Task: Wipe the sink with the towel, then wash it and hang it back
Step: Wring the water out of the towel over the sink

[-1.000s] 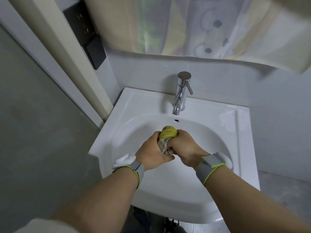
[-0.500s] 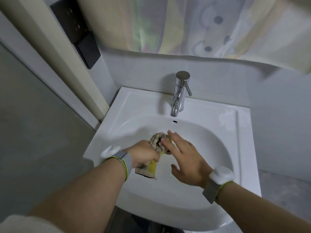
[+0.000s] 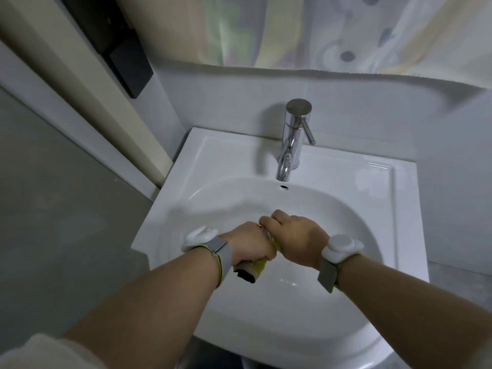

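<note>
I've both fists, left hand (image 3: 249,242) and right hand (image 3: 292,237), clenched around the towel (image 3: 259,266), wringing over the sink (image 3: 306,315); hanging it comes next.

The sink (image 3: 372,177) looks like glossy white ceramic, smooth, with bright highlights, and the tap (image 3: 291,139) is polished, mirror-like metal. The towel (image 3: 259,266) is soft yellow cloth with a darker, rougher-looking end, while the curtain (image 3: 319,30) above looks like thin, printed, slightly sheer fabric or plastic.
</note>
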`<state>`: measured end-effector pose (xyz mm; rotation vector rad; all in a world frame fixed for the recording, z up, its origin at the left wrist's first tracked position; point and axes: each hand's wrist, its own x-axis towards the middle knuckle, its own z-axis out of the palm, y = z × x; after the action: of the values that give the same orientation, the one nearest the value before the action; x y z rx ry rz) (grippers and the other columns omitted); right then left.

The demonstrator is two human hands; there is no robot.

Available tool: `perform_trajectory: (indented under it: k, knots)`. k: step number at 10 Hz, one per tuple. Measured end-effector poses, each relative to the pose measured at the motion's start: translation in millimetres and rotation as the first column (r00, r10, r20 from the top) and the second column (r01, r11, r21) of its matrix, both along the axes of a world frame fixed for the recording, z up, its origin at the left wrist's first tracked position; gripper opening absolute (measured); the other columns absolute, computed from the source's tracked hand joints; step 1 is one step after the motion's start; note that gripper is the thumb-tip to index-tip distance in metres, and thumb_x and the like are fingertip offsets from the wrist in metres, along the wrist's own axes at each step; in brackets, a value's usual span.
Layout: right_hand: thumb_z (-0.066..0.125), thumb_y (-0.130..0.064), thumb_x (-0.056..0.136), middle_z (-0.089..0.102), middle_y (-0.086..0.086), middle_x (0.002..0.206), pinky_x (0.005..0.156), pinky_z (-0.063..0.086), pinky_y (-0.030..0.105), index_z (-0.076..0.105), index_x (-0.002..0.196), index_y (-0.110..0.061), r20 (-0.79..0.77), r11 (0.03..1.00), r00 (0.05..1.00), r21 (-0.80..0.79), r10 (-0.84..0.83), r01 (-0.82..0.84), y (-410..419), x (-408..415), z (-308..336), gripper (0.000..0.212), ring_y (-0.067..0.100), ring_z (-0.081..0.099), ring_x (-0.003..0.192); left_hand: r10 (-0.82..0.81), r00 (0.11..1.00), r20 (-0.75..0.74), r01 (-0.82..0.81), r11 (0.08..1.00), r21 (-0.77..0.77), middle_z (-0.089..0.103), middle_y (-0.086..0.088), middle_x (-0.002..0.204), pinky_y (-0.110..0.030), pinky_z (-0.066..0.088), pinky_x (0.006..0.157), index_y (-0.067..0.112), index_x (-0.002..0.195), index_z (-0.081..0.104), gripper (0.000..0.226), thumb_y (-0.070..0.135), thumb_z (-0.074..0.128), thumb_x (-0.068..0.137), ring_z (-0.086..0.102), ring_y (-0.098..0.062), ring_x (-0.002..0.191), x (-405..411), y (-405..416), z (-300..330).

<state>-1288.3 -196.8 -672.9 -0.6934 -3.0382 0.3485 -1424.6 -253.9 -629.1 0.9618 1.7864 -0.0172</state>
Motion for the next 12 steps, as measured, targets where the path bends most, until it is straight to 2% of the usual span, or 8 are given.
perform_trajectory:
  k: [2, 5, 6, 8, 9, 10, 11, 12]
  knots:
    - [0.057, -0.015, 0.087, 0.055, 0.004, 0.087, 0.065, 0.05, 0.034, 0.056, 0.1, -0.013, 0.218, 0.944, 0.957, -0.227, -0.191, 0.24, -15, -12, -1, 0.013, 0.029, 0.065, 0.081, -0.305, 0.87, -0.388, 0.329, 0.944, -0.005, 0.072, -0.006, 0.093, -0.03, 0.054, 0.07, 0.009, 0.087, 0.063, 0.008, 0.011, 0.056, 0.087, 0.068, -0.023, 0.084, 15, -1, -17]
    - [0.051, -0.016, 0.09, 0.053, 0.008, 0.082, 0.065, 0.043, 0.034, 0.054, 0.092, -0.008, 0.339, 0.742, 0.909, -0.539, -0.241, 0.398, -25, -18, 21, 0.009, 0.023, 0.05, 0.073, -0.583, 0.615, -0.531, 0.727, 0.68, 0.096, 0.059, -0.006, 0.09, -0.034, 0.045, 0.067, 0.014, 0.108, 0.053, 0.019, 0.019, 0.053, 0.09, 0.062, -0.029, 0.084, -5, -14, -24]
    - [0.055, -0.012, 0.085, 0.053, 0.008, 0.074, 0.056, 0.04, 0.03, 0.057, 0.083, -0.006, 0.464, 0.427, 0.822, -0.703, -0.332, 0.569, -27, -17, 23, 0.007, 0.021, 0.049, 0.063, -0.609, 0.478, -0.633, 0.871, 0.42, 0.254, 0.062, -0.009, 0.086, -0.036, 0.05, 0.057, 0.01, 0.102, 0.057, 0.02, 0.015, 0.059, 0.083, 0.062, -0.03, 0.069, -18, -19, -38]
    - [0.061, -0.009, 0.083, 0.047, 0.005, 0.07, 0.041, 0.02, 0.022, 0.047, 0.079, -0.012, 0.514, -0.294, 0.787, -0.853, -0.34, 0.43, -30, 1, 27, 0.015, 0.013, 0.031, 0.048, -0.304, 0.506, -0.807, 0.858, 0.278, 0.432, 0.044, -0.004, 0.065, -0.031, 0.027, 0.047, 0.014, 0.072, 0.051, 0.017, 0.0, 0.059, 0.067, 0.035, -0.023, 0.053, -22, -22, -35]
    - [0.065, -0.017, 0.085, 0.051, 0.005, 0.077, 0.044, 0.025, 0.022, 0.053, 0.094, -0.009, 0.472, -0.219, 0.814, -0.881, -0.339, 0.42, -28, 1, 37, 0.017, 0.012, 0.035, 0.052, -0.363, 0.56, -0.745, 0.819, 0.382, 0.429, 0.048, -0.004, 0.073, -0.031, 0.032, 0.045, 0.014, 0.083, 0.054, 0.02, 0.003, 0.064, 0.07, 0.04, -0.022, 0.057, -22, -28, -39]
    - [0.07, -0.03, 0.086, 0.06, 0.003, 0.099, 0.052, 0.046, 0.028, 0.049, 0.12, -0.024, 0.391, -0.079, 0.78, -0.91, -0.489, 0.407, -28, 4, 36, 0.04, 0.017, 0.057, 0.068, -0.378, 0.706, -0.598, 0.631, 0.72, 0.289, 0.052, -0.004, 0.089, -0.032, 0.035, 0.055, 0.017, 0.097, 0.049, 0.015, 0.009, 0.053, 0.084, 0.047, -0.022, 0.069, -23, -23, -30]
    - [0.069, -0.036, 0.085, 0.046, -0.002, 0.137, 0.086, 0.052, 0.029, 0.03, 0.144, -0.035, 0.096, 0.4, 0.775, -0.813, -0.624, 0.423, -41, 12, 24, 0.071, 0.017, 0.057, 0.111, -0.167, 0.936, -0.31, 0.212, 0.97, 0.116, 0.059, -0.007, 0.083, -0.031, 0.048, 0.056, 0.014, 0.084, 0.05, 0.005, 0.01, 0.049, 0.082, 0.059, -0.026, 0.069, -20, -16, -19]
    - [0.069, -0.03, 0.08, 0.02, 0.002, 0.161, 0.111, 0.036, 0.039, 0.024, 0.153, -0.023, -0.189, 0.919, 0.92, -0.269, -0.344, 0.288, -46, 26, 7, 0.086, 0.021, 0.028, 0.144, 0.154, 0.988, 0.022, -0.152, 0.985, -0.079, 0.058, -0.016, 0.072, -0.041, 0.06, 0.059, 0.006, 0.075, 0.053, 0.005, 0.003, 0.054, 0.079, 0.061, -0.031, 0.06, -15, -10, -4]
